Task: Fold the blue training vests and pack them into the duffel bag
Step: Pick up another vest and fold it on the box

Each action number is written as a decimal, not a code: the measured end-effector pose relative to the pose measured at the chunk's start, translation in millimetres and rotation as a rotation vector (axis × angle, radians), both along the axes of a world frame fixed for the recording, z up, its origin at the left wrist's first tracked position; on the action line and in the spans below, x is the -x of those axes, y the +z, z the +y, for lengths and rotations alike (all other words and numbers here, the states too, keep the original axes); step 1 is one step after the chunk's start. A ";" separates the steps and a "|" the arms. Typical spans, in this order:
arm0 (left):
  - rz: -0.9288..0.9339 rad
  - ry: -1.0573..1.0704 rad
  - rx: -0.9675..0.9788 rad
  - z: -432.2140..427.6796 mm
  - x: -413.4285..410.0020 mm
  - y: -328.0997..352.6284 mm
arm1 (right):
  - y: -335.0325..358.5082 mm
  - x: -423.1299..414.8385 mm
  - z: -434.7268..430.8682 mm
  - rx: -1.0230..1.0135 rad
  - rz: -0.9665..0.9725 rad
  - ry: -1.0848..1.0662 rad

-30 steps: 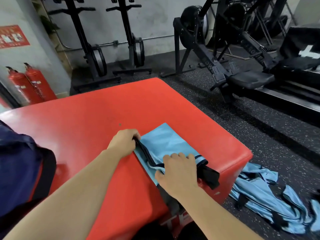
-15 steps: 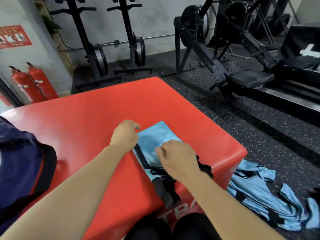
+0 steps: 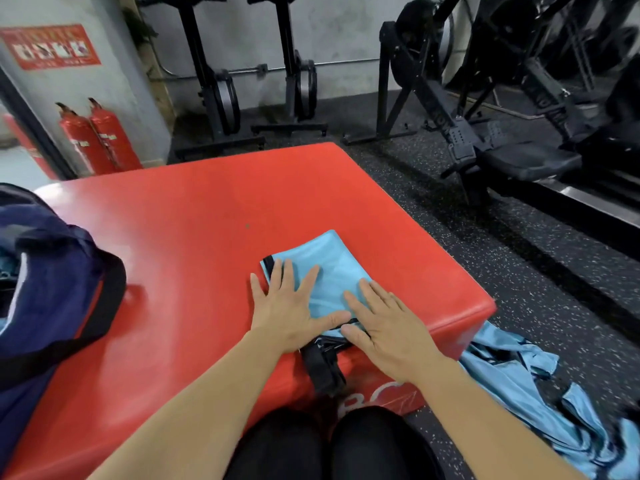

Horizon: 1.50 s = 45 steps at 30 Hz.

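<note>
One big red padded block (image 3: 207,216) fills the middle of the view, glossy on top, with white lettering on its near face that is partly hidden behind the person's knees (image 3: 346,445). Around it runs the dark speckled floor (image 3: 519,271). Far right there's a black rowing machine (image 3: 519,161); more frames crowd behind it, too tangled and blurred to count. Against the back wall stand two upright machines (image 3: 221,95), their tops cut off by the frame.

At the left, one navy duffel bag (image 3: 52,289) sits on the block with a black strap along its side. The picture's edge cuts it off and its inside can't be made out.

Down on the floor, right of the block, lies a heap of blue vests (image 3: 512,382), crumpled with black trim. How many are in it can't be told, and the heap runs out of the bottom corner.

One folded vest (image 3: 329,265) lies flat on the block's near right corner, well apart from the bag.

Two hands are on it. The left hand (image 3: 287,306) is palm down, fingers straight and spread, pressing the vest's left edge with the outermost finger on the red surface. The right hand (image 3: 388,327) lies flat beside it, fingers straight and slightly apart, covering the near right corner. The thumbs nearly meet.

One black strap (image 3: 323,368) dangles over the block's near edge below the thumbs.

Two red fire extinguishers (image 3: 93,140) stand by the wall under one red wall sign (image 3: 52,46), its print unreadable.
</note>
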<state>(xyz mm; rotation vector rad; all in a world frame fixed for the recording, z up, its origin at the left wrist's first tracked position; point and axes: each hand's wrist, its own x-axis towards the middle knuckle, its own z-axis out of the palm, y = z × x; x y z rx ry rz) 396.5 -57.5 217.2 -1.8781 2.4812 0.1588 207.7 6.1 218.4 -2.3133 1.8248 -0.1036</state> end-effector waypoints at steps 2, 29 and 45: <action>0.015 0.027 -0.017 1.0 0.5 1.6 | 1.6 -0.5 0.6 -0.007 -0.022 0.002; -0.038 0.213 -0.398 -111.6 -2.0 76.1 | 4.4 -13.5 -99.7 -0.035 -0.025 0.188; 0.366 0.009 -0.324 -154.5 -42.5 108.1 | 39.5 -0.1 -216.3 -0.387 -0.607 -0.081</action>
